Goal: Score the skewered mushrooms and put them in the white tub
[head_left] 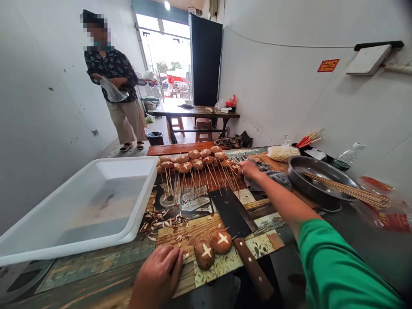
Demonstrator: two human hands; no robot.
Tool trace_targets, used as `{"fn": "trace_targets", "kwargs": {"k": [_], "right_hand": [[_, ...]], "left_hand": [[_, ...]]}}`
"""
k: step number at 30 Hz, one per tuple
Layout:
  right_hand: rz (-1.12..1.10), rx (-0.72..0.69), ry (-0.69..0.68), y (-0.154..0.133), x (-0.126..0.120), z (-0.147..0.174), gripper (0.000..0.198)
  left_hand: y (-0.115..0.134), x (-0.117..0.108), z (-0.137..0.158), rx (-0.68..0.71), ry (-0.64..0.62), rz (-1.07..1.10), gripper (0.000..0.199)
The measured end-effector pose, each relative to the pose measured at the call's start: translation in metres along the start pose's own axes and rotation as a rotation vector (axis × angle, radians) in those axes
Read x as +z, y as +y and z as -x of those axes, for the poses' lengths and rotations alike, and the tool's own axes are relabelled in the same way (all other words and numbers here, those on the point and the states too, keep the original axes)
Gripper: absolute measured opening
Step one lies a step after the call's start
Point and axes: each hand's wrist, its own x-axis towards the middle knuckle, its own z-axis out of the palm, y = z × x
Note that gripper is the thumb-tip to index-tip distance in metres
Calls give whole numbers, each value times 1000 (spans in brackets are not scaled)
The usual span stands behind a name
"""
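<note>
My left hand (159, 272) rests on the patterned tabletop at the near edge, fingers loosely bent and apparently holding nothing. Just right of it lie two brown mushrooms (213, 247) with white crosses cut in their caps; short stick tips poke out beside them. My right hand (250, 168) reaches forward to the right end of a pile of skewered mushrooms (197, 163). Its fingers are closed at the outermost mushroom skewer, and the fingertips are partly hidden. A cleaver (232, 212) with a brown wooden handle lies flat between the pile and me.
A white plastic tub (141, 199) stands at left, mushroom trimmings (164, 221) beside it. At right are a grey cloth (278, 178), a metal pan (317, 189) with bamboo skewers (350, 189) across it, and a plastic bottle (350, 156). A person (112, 77) holding a plastic bag stands at back left.
</note>
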Motion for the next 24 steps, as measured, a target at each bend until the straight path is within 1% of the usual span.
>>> {"fn": "trace_targets", "kwargs": {"k": [3, 7, 10, 13, 16, 19, 20, 22, 24], "right_hand": [[107, 113, -24, -7, 21, -42, 27], [196, 239, -31, -7, 33, -74, 34], [240, 304, -29, -2, 30, -84, 36], [259, 324, -3, 3, 16, -87, 36], [247, 265, 62, 2, -8, -86, 33], [213, 159, 162, -6, -45, -83, 32], [205, 131, 201, -8, -62, -81, 33], [207, 101, 275, -6, -105, -73, 36], [240, 109, 327, 8, -154, -56, 36]], "left_hand": [[-1, 1, 2, 1, -9, 6, 31], [-3, 2, 6, -2, -45, 2, 27], [-4, 2, 9, -3, -74, 12, 24], [-2, 1, 7, -5, -72, 29, 25], [2, -1, 0, 4, -31, 31, 28], [5, -4, -7, 20, 12, 18, 31], [6, -4, -8, 27, 22, 12, 32], [6, -5, -10, 41, 39, 1, 35], [5, -6, -11, 60, 49, -11, 37]]}}
